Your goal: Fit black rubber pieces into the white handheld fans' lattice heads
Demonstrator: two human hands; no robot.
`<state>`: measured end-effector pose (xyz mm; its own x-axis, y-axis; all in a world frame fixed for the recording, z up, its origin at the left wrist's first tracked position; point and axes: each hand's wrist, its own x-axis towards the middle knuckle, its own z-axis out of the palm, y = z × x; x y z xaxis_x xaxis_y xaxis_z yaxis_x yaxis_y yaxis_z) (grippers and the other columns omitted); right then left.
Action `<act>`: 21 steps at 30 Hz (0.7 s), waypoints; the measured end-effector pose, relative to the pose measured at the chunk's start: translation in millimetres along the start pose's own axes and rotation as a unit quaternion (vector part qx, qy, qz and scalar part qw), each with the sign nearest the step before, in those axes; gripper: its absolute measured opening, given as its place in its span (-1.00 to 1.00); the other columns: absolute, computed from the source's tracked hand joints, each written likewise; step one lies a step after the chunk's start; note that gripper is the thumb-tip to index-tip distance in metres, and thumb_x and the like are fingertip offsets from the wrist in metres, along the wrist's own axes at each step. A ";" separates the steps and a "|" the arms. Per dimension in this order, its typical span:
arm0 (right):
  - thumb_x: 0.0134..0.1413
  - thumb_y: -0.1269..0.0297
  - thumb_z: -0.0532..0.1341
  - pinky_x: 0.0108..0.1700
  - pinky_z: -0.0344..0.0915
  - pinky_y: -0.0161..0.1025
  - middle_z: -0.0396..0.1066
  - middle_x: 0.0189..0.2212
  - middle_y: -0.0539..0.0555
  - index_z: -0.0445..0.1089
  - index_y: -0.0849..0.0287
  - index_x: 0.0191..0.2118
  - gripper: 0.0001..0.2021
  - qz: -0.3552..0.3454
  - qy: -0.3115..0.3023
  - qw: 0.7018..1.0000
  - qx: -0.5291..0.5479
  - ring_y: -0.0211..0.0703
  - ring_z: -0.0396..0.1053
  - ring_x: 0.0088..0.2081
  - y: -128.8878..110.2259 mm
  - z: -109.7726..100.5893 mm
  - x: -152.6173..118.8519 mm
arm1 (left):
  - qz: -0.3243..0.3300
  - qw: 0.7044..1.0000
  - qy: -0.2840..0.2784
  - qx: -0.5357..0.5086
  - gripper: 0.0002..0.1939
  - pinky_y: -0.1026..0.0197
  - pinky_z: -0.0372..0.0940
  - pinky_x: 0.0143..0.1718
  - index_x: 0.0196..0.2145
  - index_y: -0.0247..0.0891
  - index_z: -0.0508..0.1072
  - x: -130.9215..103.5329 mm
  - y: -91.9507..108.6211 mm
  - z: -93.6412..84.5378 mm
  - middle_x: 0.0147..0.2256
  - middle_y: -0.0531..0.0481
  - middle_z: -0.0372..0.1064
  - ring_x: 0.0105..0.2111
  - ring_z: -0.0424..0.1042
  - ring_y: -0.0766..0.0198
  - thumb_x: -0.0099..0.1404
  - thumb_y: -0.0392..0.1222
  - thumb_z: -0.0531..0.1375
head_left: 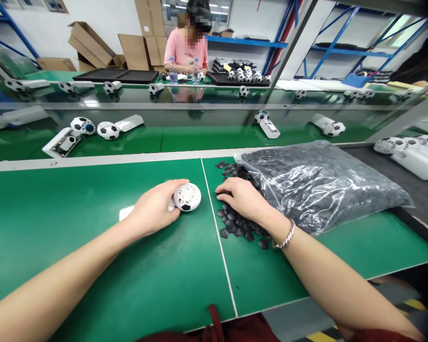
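My left hand (157, 206) is wrapped round a white device with a soccer-ball-shaped head (188, 196), held just above the green tabletop. The ball is mostly bare white lattice, with a black pentagon on its lower side. The device's white body shows partly behind my wrist. My right hand (240, 194) reaches into a pile of black pentagon pieces (235, 223), thumb and fingertips pinched together at its left edge. Whether a piece is between them is hidden. Right beside the pile lies a clear plastic bag (328, 185) full of the same black pieces.
Beyond the table's pale edge runs a green conveyor (185, 133) carrying several white ball-headed devices (109, 130). A person in a pink shirt (185, 50) sits across it, near water bottles and black trays (116, 76). More devices (413, 152) lie on dark foam at right.
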<state>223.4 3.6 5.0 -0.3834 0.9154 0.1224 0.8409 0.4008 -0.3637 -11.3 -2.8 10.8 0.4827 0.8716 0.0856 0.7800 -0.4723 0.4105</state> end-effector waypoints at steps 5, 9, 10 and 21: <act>0.09 0.43 0.10 -0.21 0.20 -0.18 0.39 -0.40 0.16 0.43 0.27 -0.40 -0.84 -0.056 -0.044 0.983 -0.172 -0.07 0.27 -0.26 -12.5 10.5 -3.1 | 0.051 0.998 -0.023 0.005 -0.31 0.08 0.16 -0.05 0.09 -0.08 0.16 0.4 -2.8 -1.8 0.02 0.03 0.24 -0.01 0.23 0.13 -0.01 -0.48 -0.01; 0.05 0.56 0.06 -0.20 0.21 -0.16 0.39 -0.38 0.20 0.40 0.33 -0.32 -0.82 -0.049 -0.016 0.985 -0.164 -0.05 0.28 -0.26 -11.4 10.2 -2.4 | 0.088 0.995 -0.038 -0.013 -0.32 0.07 0.13 -0.04 0.09 -0.08 0.16 0.3 -3.7 -2.0 0.00 0.03 0.27 -0.04 0.24 0.15 0.01 -0.50 -0.04; 0.06 0.55 0.06 -0.20 0.21 -0.17 0.40 -0.36 0.18 0.40 0.30 -0.30 -0.82 -0.043 -0.004 0.993 -0.113 -0.08 0.29 -0.26 -11.3 8.7 -3.1 | 0.088 0.995 -0.038 -0.012 -0.32 0.05 0.12 -0.03 0.10 -0.08 0.16 0.0 -3.6 -2.1 -0.01 0.02 0.28 -0.04 0.24 0.15 0.02 -0.51 -0.04; -0.07 0.41 0.24 -0.30 0.21 -0.32 0.31 -0.47 -0.02 0.39 0.22 -0.45 -0.99 -0.039 -0.001 0.925 0.379 -0.32 0.26 -0.40 -42.2 18.1 -9.2 | 0.038 0.998 -0.034 -0.029 -0.29 -0.15 -0.13 0.10 0.05 -0.22 0.21 -2.0 8.9 1.6 0.00 -0.12 0.28 -0.02 0.22 0.00 0.00 0.17 0.21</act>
<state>184.6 -22.4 2.5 -0.4335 0.8842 0.1740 0.3018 0.3244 -0.8965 -4.6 -8.9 12.9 0.5680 0.8210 0.0572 0.7158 -0.5271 0.4580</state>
